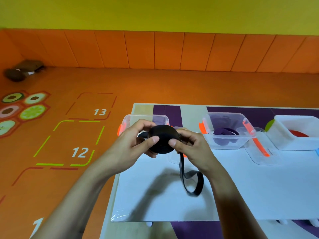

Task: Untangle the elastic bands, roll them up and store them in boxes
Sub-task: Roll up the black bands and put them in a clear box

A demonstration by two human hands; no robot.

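On the counter [191, 114] a white sheet [259, 187] covers the near surface. Along its far edge stand a white tray [283, 133], a clear box [208, 133] holding a purple roll [224, 133] with its lid [262, 152] lying beside it, and a second clear box [131, 118] partly hidden behind the hands. Above the sheet, the left grip [133, 140] pinches the left side of the black roll [164, 138] between thumb and fingers. The right grip [193, 144] pinches the right side, thumb on the face. A loose tail [191, 181] of the same elastic band drops from under the right hand and loops onto the sheet, blurred.

Rolling looks nearly finished, with only this tail left. To wind it well, flatten any twist in the loop first. Feed the tail under light, even tension and hold a thumb on the outer wrap so the coil cannot spring open. Line up each turn edge to edge.
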